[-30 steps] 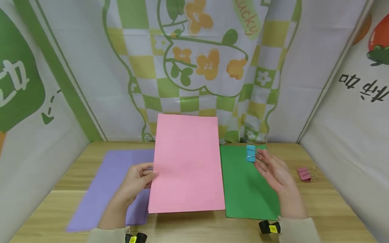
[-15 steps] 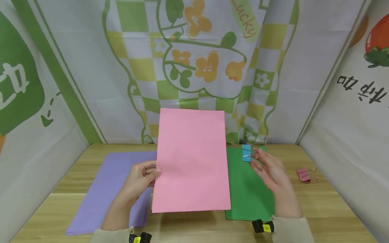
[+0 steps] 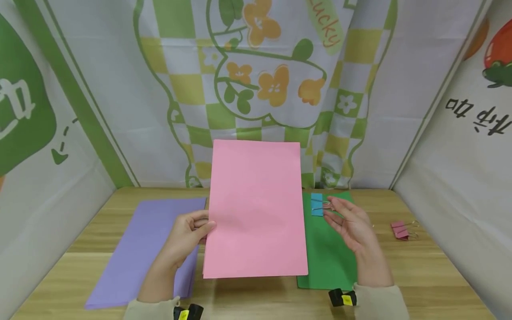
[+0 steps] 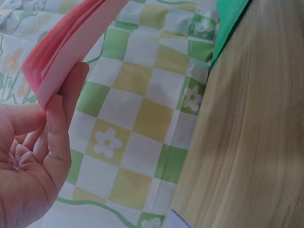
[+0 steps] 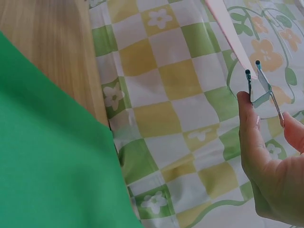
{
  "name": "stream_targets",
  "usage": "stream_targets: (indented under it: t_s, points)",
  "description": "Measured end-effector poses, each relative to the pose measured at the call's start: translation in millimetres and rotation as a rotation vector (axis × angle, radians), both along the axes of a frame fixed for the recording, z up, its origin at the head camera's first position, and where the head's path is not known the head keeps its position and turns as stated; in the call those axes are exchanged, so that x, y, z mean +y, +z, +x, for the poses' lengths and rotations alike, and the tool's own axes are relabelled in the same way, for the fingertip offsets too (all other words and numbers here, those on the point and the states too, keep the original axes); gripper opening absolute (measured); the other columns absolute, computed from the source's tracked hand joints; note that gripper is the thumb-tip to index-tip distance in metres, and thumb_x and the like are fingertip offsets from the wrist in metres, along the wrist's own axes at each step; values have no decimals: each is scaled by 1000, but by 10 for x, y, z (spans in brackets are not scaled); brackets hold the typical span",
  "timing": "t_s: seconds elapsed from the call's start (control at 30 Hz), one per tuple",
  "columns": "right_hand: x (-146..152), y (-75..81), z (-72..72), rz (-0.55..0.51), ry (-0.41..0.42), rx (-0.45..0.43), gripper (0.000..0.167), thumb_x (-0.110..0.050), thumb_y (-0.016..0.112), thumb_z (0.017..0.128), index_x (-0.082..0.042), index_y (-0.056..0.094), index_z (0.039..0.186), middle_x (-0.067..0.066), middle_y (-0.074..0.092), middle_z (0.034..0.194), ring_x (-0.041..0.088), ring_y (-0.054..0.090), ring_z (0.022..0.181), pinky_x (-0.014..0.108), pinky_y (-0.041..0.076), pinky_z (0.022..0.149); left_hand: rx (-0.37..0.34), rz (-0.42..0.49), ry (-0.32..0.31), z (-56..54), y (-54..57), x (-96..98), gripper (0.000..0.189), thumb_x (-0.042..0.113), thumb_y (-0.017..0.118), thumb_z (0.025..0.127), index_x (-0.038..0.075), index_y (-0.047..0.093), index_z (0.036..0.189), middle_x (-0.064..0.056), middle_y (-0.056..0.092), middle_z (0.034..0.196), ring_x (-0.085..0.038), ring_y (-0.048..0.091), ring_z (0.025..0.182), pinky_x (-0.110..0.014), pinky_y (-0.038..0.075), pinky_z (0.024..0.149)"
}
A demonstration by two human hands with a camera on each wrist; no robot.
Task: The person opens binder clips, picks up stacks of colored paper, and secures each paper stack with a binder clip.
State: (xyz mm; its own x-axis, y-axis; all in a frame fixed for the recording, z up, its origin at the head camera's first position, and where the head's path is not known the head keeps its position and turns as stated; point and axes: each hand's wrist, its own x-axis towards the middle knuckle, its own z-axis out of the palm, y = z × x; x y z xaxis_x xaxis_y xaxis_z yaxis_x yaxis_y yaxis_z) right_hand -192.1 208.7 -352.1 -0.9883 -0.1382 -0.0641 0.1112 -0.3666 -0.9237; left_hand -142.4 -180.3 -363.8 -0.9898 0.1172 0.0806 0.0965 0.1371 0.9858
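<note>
My left hand (image 3: 182,242) pinches a stack of pink paper sheets (image 3: 256,209) by its left edge, thumb on the front face. The stack is held up off the table, and the left wrist view shows the layered pink sheets (image 4: 71,52) slightly fanned apart. To the right, my right hand (image 3: 356,226) grips a blue binder clip (image 3: 317,204) by its wire handles. In the right wrist view the binder clip (image 5: 262,99) has its mouth spread, pointing at the nearby edge of the pink sheets. In the head view a narrow gap separates clip and stack.
Purple sheets (image 3: 134,253) lie on the wooden table (image 3: 248,302) at left. Green sheets (image 3: 330,262) lie at right, partly behind the pink stack. Pink binder clips (image 3: 400,230) sit at the far right. A checkered curtain (image 3: 192,89) hangs behind the table.
The pink stack in my left hand has shifted right and a little up. My right hand has carried the blue binder clip left, closer to the stack's right edge.
</note>
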Motion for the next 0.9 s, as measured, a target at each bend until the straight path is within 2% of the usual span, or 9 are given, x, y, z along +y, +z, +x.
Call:
stream_targets:
  t_s: [0.23, 0.57, 0.9]
  points:
    - [-27, -33, -21, -8, 20, -28, 20, -14, 54, 102, -19, 72, 96, -5, 72, 95, 7, 73, 81, 22, 59, 84, 6, 8, -12, -19, 1, 13, 35, 2, 58, 98, -12, 56, 129, -9, 77, 98, -12, 72, 76, -30, 62, 69]
    - [-97, -79, -33, 11, 69, -42, 23, -11, 52, 103, -20, 72, 94, -6, 74, 93, 6, 73, 80, 22, 59, 83, 18, 10, -18, 4, 20, 19, 35, 2, 58, 98, -15, 56, 128, -26, 73, 106, -10, 72, 76, -29, 61, 69]
    - [-175, -100, -22, 16, 126, -60, 19, -13, 54, 103, -18, 72, 99, -5, 72, 96, 8, 73, 83, 23, 58, 86, 27, 10, -41, -2, -6, 39, 34, 1, 58, 98, -16, 56, 127, -27, 72, 104, -10, 72, 76, -29, 62, 70]
